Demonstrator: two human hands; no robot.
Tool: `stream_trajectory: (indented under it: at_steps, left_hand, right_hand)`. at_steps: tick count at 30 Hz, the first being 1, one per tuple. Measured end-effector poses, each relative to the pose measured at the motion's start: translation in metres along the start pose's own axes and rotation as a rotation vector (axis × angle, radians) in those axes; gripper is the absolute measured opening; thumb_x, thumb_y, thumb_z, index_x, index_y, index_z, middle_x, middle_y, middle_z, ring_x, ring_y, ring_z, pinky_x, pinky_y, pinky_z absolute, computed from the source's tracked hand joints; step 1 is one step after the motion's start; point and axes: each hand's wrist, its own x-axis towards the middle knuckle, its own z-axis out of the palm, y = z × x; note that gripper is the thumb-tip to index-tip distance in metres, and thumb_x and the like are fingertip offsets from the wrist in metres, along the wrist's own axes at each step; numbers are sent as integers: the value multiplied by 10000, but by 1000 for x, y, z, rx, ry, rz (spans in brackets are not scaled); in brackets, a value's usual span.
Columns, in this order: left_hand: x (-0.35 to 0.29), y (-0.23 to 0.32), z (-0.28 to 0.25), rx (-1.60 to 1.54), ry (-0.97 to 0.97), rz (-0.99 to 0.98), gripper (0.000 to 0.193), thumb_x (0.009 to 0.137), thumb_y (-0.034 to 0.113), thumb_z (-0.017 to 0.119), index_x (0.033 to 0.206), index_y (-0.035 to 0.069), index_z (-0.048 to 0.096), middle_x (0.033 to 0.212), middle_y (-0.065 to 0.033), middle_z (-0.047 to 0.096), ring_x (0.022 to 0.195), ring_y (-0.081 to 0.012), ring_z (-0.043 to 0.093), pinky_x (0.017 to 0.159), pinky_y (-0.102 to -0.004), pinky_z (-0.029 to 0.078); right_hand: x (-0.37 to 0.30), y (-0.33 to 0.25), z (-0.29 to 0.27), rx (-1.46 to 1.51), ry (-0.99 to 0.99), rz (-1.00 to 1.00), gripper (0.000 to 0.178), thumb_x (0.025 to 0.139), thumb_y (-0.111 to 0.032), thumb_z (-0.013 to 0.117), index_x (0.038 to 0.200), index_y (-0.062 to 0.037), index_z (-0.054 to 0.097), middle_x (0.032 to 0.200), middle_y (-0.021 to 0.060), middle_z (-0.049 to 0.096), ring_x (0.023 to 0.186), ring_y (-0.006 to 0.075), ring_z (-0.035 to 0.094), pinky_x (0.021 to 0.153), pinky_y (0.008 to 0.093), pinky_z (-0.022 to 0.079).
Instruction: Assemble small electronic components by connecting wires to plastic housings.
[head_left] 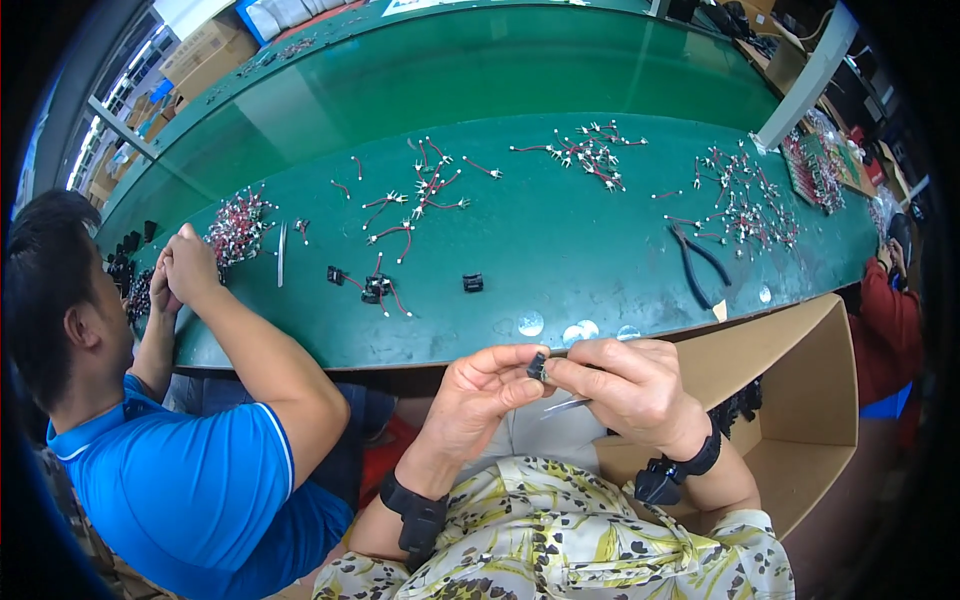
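Observation:
Close to the table's front edge, my left hand pinches a small black plastic part between thumb and fingers. My right hand is closed, its thumb and forefinger meeting the same part. A pair of metal tweezers sticks out from under the right hand's fingers, its points toward the left. Fingers cover much of the black part. On the green table beyond lies another black part. To its left is a small group of black parts with red wires.
Piles of red-wired connectors lie along the green table. Pliers with black handles rest at the right. An open cardboard box holding black parts stands by my right arm. A co-worker in a blue shirt works close on the left.

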Motion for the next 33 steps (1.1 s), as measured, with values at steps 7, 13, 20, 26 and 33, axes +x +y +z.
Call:
stream_trajectory:
  at_steps: [7, 13, 20, 26, 33]
  left_hand:
    - [2, 3, -2, 129, 49, -42, 316, 868, -16, 681, 1181, 21, 660, 1077, -82, 695, 980, -163, 667, 901, -303, 534]
    - [1, 1, -5, -38, -36, -44, 330, 891, -38, 651, 1217, 9, 637, 1114, -102, 672, 994, -158, 654, 897, -296, 534]
    - [-4, 4, 16, 494, 89, 159, 355, 906, -1, 657, 1260, 18, 633, 1023, -26, 648, 909, -118, 622, 850, -246, 504]
    - [-3, 6, 21, 988, 128, 319, 387, 917, 33, 655, 1300, 61, 620, 900, -23, 590, 804, -86, 538, 724, -213, 455]
    - [-4, 9, 21, 962, 129, 256, 361, 968, 70, 588, 1328, 49, 592, 945, -24, 571, 832, -88, 528, 742, -207, 443]
  right_hand:
    - [-2, 0, 3, -66, -87, 44, 253, 643, 8, 731, 882, -73, 723, 787, 17, 643, 576, 158, 643, 470, 275, 509]
    - [-1, 2, 8, -11, 1, 24, 207, 675, -24, 712, 868, -95, 703, 816, -5, 641, 524, 136, 619, 442, 270, 489]
    - [-4, 1, 4, -34, -43, 48, 268, 628, 3, 730, 885, -72, 713, 803, 32, 648, 592, 174, 654, 484, 288, 517]
    - [-8, -1, 17, -156, 13, 36, 209, 688, -48, 710, 894, -73, 684, 779, 5, 597, 505, 137, 600, 446, 276, 479]
    - [-8, 2, 23, -140, -7, 71, 163, 723, -59, 706, 880, -51, 663, 765, 10, 573, 499, 137, 593, 437, 281, 462]
